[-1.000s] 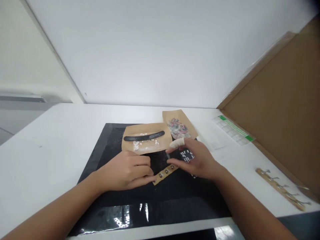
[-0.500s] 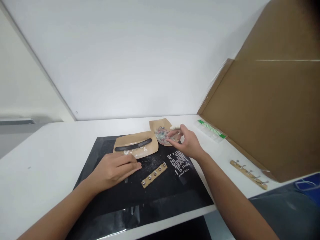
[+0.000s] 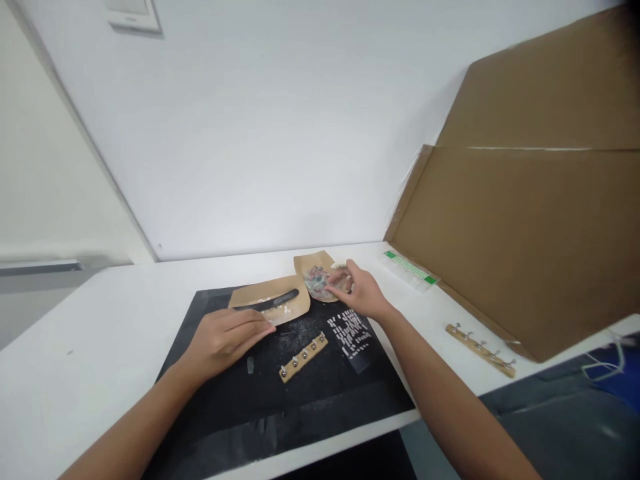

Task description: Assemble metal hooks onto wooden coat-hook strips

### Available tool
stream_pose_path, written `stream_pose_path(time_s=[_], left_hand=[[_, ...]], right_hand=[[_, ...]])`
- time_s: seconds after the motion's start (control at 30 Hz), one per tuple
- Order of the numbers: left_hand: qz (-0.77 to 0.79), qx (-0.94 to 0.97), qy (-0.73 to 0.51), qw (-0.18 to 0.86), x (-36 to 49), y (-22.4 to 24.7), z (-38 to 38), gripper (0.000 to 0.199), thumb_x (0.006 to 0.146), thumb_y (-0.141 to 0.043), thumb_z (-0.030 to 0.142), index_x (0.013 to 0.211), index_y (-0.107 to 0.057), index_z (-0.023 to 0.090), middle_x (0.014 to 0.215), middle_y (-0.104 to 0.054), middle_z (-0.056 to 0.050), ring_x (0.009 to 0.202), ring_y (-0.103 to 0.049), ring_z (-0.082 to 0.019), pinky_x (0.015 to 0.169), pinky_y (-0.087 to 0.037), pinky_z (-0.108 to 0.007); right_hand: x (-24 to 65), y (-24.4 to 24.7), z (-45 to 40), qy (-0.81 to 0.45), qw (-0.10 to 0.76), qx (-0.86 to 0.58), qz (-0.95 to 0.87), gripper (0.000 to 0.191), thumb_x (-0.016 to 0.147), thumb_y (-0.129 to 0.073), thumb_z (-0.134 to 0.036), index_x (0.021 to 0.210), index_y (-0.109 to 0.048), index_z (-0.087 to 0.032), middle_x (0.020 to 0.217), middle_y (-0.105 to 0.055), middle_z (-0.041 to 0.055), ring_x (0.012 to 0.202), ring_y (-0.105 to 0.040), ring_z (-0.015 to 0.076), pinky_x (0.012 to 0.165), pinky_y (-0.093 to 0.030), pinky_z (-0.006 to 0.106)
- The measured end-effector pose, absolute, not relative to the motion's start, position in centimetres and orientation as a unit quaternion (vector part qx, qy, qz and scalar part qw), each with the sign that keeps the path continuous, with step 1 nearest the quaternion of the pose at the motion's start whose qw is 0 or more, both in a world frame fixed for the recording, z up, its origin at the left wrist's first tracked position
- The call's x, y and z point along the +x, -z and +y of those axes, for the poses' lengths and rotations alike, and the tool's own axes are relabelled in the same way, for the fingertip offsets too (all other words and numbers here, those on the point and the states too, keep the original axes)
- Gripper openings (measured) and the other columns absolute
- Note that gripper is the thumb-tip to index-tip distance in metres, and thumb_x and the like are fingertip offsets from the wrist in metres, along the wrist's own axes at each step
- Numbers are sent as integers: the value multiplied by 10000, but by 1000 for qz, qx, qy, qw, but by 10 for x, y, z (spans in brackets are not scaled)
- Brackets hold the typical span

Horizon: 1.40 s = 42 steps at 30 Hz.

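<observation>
My left hand (image 3: pixel 227 340) lies over the black mat, its fingers pressed together near the lower edge of a brown paper sheet (image 3: pixel 300 308); what its fingertips hold, if anything, is hidden. On that sheet are a dark curved strip (image 3: pixel 280 300) and small white bits. My right hand (image 3: pixel 357 290) is over a second brown paper (image 3: pixel 305 265) bearing a pile of clear and coloured small pieces (image 3: pixel 316 280). Its thumb and fingers are bent towards each other, a pale cover on one finger. A wooden strip with several metal studs (image 3: pixel 304 357) rests between the hands.
Rows of small pale pieces (image 3: pixel 347 332) stick to the black mat (image 3: pixel 300 413). Right of it on the white table (image 3: pixel 100 333) are a green-and-white plastic strip (image 3: pixel 411 270) and another studded wooden strip (image 3: pixel 480 350). A large cardboard sheet (image 3: pixel 525 233) leans at the right.
The camera view has shifted, showing more of the wall above. My left fingers cover more of the dark strip's left end. My right thumb and fingers remain over the coloured pile.
</observation>
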<state>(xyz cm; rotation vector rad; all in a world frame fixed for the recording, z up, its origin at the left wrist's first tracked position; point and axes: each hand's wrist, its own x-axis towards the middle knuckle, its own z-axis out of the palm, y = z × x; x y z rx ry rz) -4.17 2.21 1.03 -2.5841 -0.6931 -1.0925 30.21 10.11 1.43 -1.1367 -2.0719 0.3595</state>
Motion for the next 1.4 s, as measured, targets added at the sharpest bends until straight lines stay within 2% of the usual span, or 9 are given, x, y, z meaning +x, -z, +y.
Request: stream_pose_path(time_s=[0.23, 0.53, 0.7, 0.77, 0.87, 0.97, 1.03, 1.23, 1.4], left_hand=[[-254, -875, 384, 152, -47, -6, 25, 165, 1034, -615, 192, 1145, -737, 187, 1025, -808, -46, 910, -784, -159, 804, -642, -262], [-292, -874, 367, 129, -51, 7, 30, 348, 1037, -553, 122, 1375, -614, 182, 1219, -745, -114, 1083, -741, -183, 879, -638, -289], [-303, -875, 351, 136, -49, 6, 29, 328, 1047, -529, 144, 1361, -604, 201, 1199, -746, -108, 1094, -736, -200, 888, -630, -308], [-306, -875, 353, 126, -49, 6, 29, 352, 1046, -506, 128, 1382, -583, 199, 1177, -748, -108, 1028, -743, -190, 858, -624, -295], [-317, -873, 366, 60, -50, 8, 31, 514, 1050, -393, 89, 1547, -415, 220, 1079, -756, -72, 721, -699, -118, 712, -600, -238], [-341, -858, 385, -12, -50, 12, 32, 673, 1035, -312, 74, 1664, -148, 249, 1019, -750, -33, 551, -613, -86, 618, -568, -223], [-368, -841, 395, -40, -49, 15, 32, 713, 1035, -313, 92, 1677, -44, 245, 1060, -744, -49, 557, -624, -88, 624, -569, -240], [-406, -822, 397, -56, -45, 19, 31, 828, 1021, -359, 116, 1661, 146, 262, 1370, -628, -160, 668, -664, -102, 635, -561, -269], [-420, -825, 377, -39, -44, 19, 31, 777, 1049, -364, 152, 1673, 91, 224, 1341, -646, -171, 718, -691, -129, 685, -586, -299]], right_hand=[[304, -15, 103, -141, 364, -445, -806, 340, 901, -766, -389, 1030, -492, -234, 1080, -797, 55, 631, -645, 145, 632, -498, 301], [307, -15, 106, -129, 374, -458, -796, 321, 911, -732, -355, 984, -439, -248, 1128, -785, 56, 600, -635, 137, 622, -498, 309], [309, -18, 103, -135, 377, -444, -802, 336, 911, -730, -354, 981, -418, -253, 1116, -788, 71, 811, -730, 191, 655, -524, 303], [307, -20, 101, -140, 371, -435, -809, 344, 905, -741, -372, 976, -425, -255, 1083, -794, 60, 821, -734, 196, 652, -528, 302], [300, -20, 94, -149, 367, -416, -819, 372, 892, -764, -410, 940, -428, -258, 1029, -804, 44, 686, -697, 170, 627, -524, 314], [288, -18, 85, -179, 368, -377, -831, 359, 873, -792, -394, 984, -482, -251, 1005, -806, 39, 786, -731, 188, 663, -541, 314], [280, -17, 79, -203, 345, -355, -845, 358, 854, -812, -375, 1029, -529, -242, 1004, -805, 37, 842, -739, 194, 675, -543, 306], [264, -19, 67, -229, 285, -327, -872, 262, 863, -784, -319, 1000, -580, -226, 1022, -809, 39, 773, -698, 160, 650, -532, 277], [264, -18, 68, -215, 289, -341, -868, 149, 907, -688, -243, 952, -546, -234, 1053, -813, 32, 671, -646, 135, 639, -532, 284]])
